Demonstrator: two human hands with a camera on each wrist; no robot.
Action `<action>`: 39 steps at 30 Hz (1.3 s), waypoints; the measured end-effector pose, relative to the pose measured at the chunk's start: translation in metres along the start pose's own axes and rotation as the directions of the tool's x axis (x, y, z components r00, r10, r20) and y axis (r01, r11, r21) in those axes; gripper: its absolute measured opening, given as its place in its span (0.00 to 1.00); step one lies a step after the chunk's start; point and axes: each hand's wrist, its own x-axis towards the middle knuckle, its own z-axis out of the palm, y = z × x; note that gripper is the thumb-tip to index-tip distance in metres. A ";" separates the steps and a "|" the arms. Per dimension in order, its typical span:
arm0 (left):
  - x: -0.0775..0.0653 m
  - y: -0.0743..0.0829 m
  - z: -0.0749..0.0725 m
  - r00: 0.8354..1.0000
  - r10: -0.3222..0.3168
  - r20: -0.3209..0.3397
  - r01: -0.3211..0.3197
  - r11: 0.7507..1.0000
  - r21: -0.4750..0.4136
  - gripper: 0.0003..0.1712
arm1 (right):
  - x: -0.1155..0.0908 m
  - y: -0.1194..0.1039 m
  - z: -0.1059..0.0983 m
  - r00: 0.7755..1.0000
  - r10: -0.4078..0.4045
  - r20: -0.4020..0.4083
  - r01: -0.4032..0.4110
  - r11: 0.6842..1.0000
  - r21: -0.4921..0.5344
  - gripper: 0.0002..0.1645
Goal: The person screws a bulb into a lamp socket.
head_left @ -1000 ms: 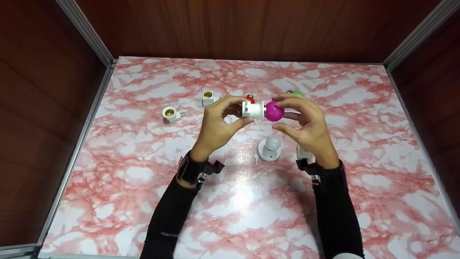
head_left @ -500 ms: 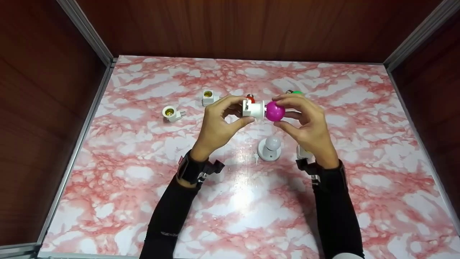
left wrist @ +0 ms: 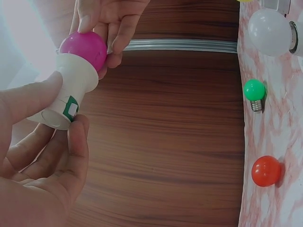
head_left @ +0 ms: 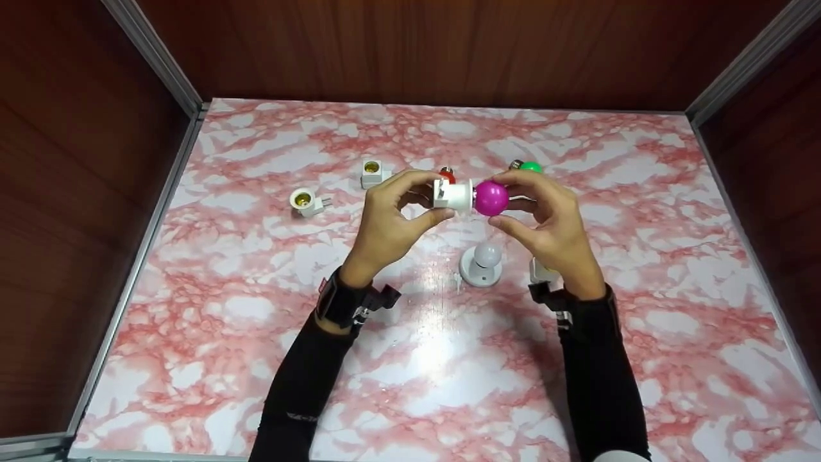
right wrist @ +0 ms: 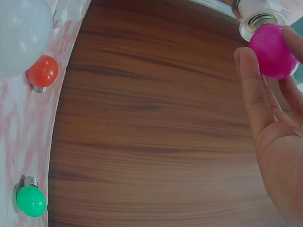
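Observation:
In the head view my left hand (head_left: pixel 391 224) grips a white plug-in lamp holder (head_left: pixel 455 196) held sideways above the table. My right hand (head_left: pixel 548 221) holds a pink light bulb (head_left: pixel 491 198) between thumb and fingers, on the holder's right. The bulb's base points into the holder's mouth. Some metal thread shows between them in the right wrist view, where the pink bulb (right wrist: pixel 272 52) stands close to the rim. From the left wrist view, the lamp holder (left wrist: pixel 71 87) bears a green and white patch beside the left fingertips. How deep the base sits is hidden.
Two other plug-in lamp holders, one (head_left: pixel 306 203) nearer and one (head_left: pixel 372 174) farther, lie at the left. A white bulb (head_left: pixel 487 255) stands in a round base (head_left: pixel 480 276). A red bulb (head_left: pixel 447 176) and a green bulb (head_left: pixel 531 167) lie behind my hands. Dark wood panels (head_left: pixel 449 51) surround the table.
My right fingers have shifted on the pink bulb: the index finger lay over its top before and now sits farther back. More of the green bulb shows. The left hand and holder stay nearly still.

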 end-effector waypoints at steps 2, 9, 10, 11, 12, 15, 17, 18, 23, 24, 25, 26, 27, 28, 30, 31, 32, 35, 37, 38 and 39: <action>0.000 0.000 0.000 1.000 0.002 0.001 -0.002 1.000 0.004 0.28 | 0.000 0.000 0.000 1.000 0.000 0.000 0.000 1.000 -0.001 0.30; 0.000 0.000 -0.001 1.000 0.009 0.004 -0.009 1.000 0.001 0.28 | 0.000 0.001 -0.001 1.000 0.003 0.004 -0.003 1.000 -0.015 0.30; 0.000 0.000 -0.001 1.000 0.010 0.003 -0.010 1.000 0.001 0.28 | 0.000 0.001 -0.001 1.000 0.006 0.004 -0.006 1.000 -0.021 0.29; 0.000 0.000 -0.001 1.000 0.012 0.002 -0.012 1.000 0.001 0.28 | 0.000 0.001 -0.001 1.000 0.012 0.006 -0.012 1.000 -0.029 0.29; 0.000 0.000 -0.001 1.000 0.015 0.001 -0.015 1.000 -0.001 0.27 | 0.000 0.001 -0.001 1.000 0.020 0.006 -0.019 0.999 -0.036 0.29; 0.000 0.001 0.000 1.000 0.020 -0.001 -0.020 1.000 -0.001 0.26 | -0.001 0.001 -0.001 0.999 0.042 0.008 -0.042 0.997 -0.062 0.27; 0.000 0.000 0.000 1.000 0.025 -0.001 -0.025 1.000 -0.001 0.25 | -0.001 0.002 -0.001 0.998 0.055 0.009 -0.054 0.996 -0.073 0.26; 0.000 0.000 0.000 1.000 0.026 -0.001 -0.026 1.000 -0.002 0.25 | -0.001 0.002 -0.001 0.998 0.061 0.008 -0.060 0.995 -0.078 0.26; 0.000 0.000 0.000 0.999 0.031 0.006 -0.031 1.000 0.000 0.25 | -0.001 0.001 -0.001 0.994 0.111 0.000 -0.110 0.989 -0.096 0.24; 0.000 0.000 0.000 0.999 0.033 0.007 -0.033 0.999 0.001 0.25 | -0.001 0.000 -0.001 0.992 0.126 -0.005 -0.126 0.987 -0.099 0.23; 0.000 0.000 0.000 0.999 0.036 0.008 -0.036 0.999 0.003 0.25 | -0.001 0.000 -0.001 0.990 0.144 -0.009 -0.144 0.984 -0.101 0.22; 0.001 0.000 0.000 0.999 0.041 0.007 -0.041 0.999 0.007 0.24 | 0.000 -0.001 -0.001 0.987 0.163 -0.011 -0.163 0.981 -0.101 0.22; 0.000 -0.001 0.000 0.999 0.046 0.004 -0.046 0.999 0.011 0.24 | 0.000 -0.001 -0.001 0.983 0.185 -0.013 -0.185 0.978 -0.099 0.21; 0.000 -0.001 0.001 0.999 0.052 0.002 -0.053 0.998 0.017 0.24 | 0.000 -0.002 -0.001 0.978 0.209 -0.015 -0.209 0.973 -0.095 0.20; 0.000 -0.003 0.002 0.998 0.067 -0.001 -0.067 0.997 0.035 0.23 | 0.000 -0.003 -0.002 0.964 0.265 -0.014 -0.265 0.962 -0.072 0.18; 0.000 -0.003 0.002 0.997 0.074 -0.001 -0.074 0.996 0.046 0.23 | 0.000 -0.003 -0.002 0.957 0.291 -0.010 -0.291 0.955 -0.061 0.18; 0.000 -0.004 0.003 0.997 0.080 -0.001 -0.080 0.995 0.057 0.23 | 0.001 -0.003 -0.003 0.948 0.318 -0.004 -0.317 0.947 -0.045 0.17; 0.000 -0.005 0.004 0.996 0.091 0.004 -0.091 0.993 0.081 0.22 | 0.001 -0.004 -0.005 0.925 0.380 0.014 -0.380 0.925 -0.012 0.16; 0.000 -0.004 0.005 0.996 0.091 0.003 -0.091 0.992 0.085 0.22 | 0.002 -0.004 -0.005 0.918 0.397 0.019 -0.396 0.918 -0.014 0.16; 0.000 -0.004 0.005 0.996 0.089 0.001 -0.088 0.992 0.085 0.22 | 0.002 -0.004 -0.005 0.917 0.399 0.015 -0.399 0.917 -0.015 0.16; 0.000 -0.004 0.005 0.996 0.085 -0.002 -0.084 0.993 0.081 0.23 | 0.002 -0.004 -0.005 0.918 0.396 0.010 -0.396 0.918 -0.018 0.17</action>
